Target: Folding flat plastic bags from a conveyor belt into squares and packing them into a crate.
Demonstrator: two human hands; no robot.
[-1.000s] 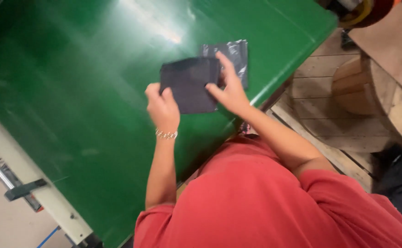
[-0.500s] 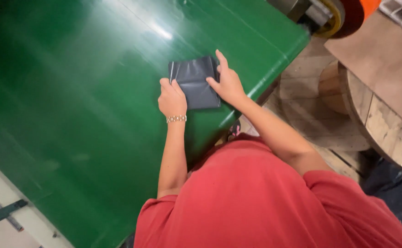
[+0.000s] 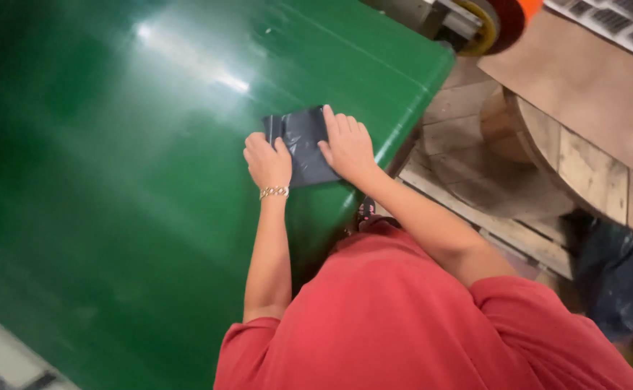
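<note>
The dark grey plastic mailer bag (image 3: 303, 144) now lies as a compact, roughly square packet on the green counter (image 3: 114, 180), close to the counter's near-right edge. A second ago a looser flap of grey plastic stuck out from under a dark square at the far side; half a second ago it was already mostly drawn in; now only a narrow shinier strip shows along the packet's left margin. The bag reads as folded over on itself and being pressed flat.

The left hand (image 3: 268, 160) rests at the packet's near-left corner, its fingers curled down onto the edge, a gold chain bracelet (image 3: 274, 192) at the wrist. The right hand (image 3: 347, 148) lies flat on the packet's right half, fingers (image 3: 331, 123) extended and spread, pushing down rather than pinching. Neither hand lifts the bag; both bear on it against the counter.

Both hands have drawn closer together than a second ago, so the packet between them shows less of its surface. The person wears a red shirt (image 3: 418, 325). To the right, off the counter, stand a wooden cable spool (image 3: 569, 166) and wooden pallet boards (image 3: 475, 180).
</note>
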